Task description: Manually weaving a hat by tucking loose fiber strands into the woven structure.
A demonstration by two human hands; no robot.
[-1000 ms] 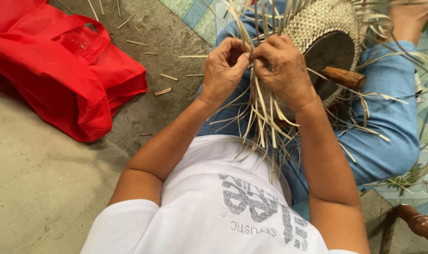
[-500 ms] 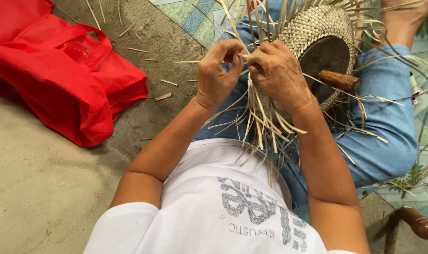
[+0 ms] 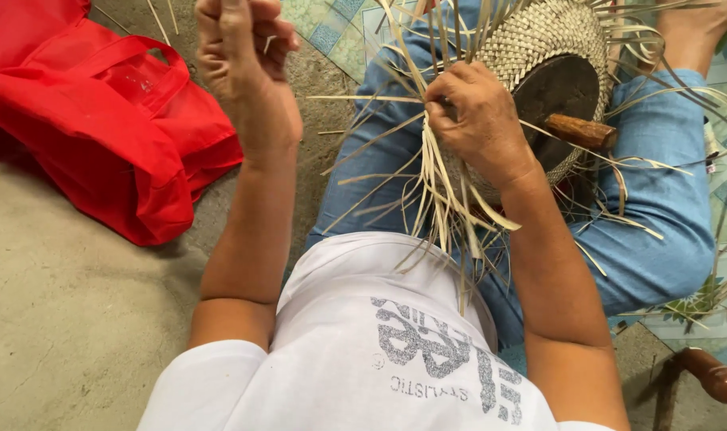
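So the half-woven basket (image 3: 551, 40) sits on the person's lap, top right of the view, with a dark round form inside it and a short brown wooden peg (image 3: 580, 130) sticking out to the right of that. Loose pale strips (image 3: 427, 199) fan out from the basket in every direction, mostly down toward the white shirt (image 3: 363, 351), and they hide a good part of the blue jeans (image 3: 659, 207).

The right hand (image 3: 479, 120) is closed down on a bunch of those strips right at the basket's lower left edge, fingers curled tight around them. The left hand (image 3: 243, 56) is lifted up well left of the basket, fingers bent in with a thin strip pinched at the tips; the strip is hard to make out.

Far left of the basket there's a red cloth bag (image 3: 100, 136) slumped on the concrete floor (image 3: 52, 335), handles flopped over it. A few stray strips lie on the floor between bag and basket. Green patterned tiles (image 3: 331, 24) peek out just above the knee, and a brown curved wooden piece (image 3: 719, 379) shows well below the basket, bottom right.
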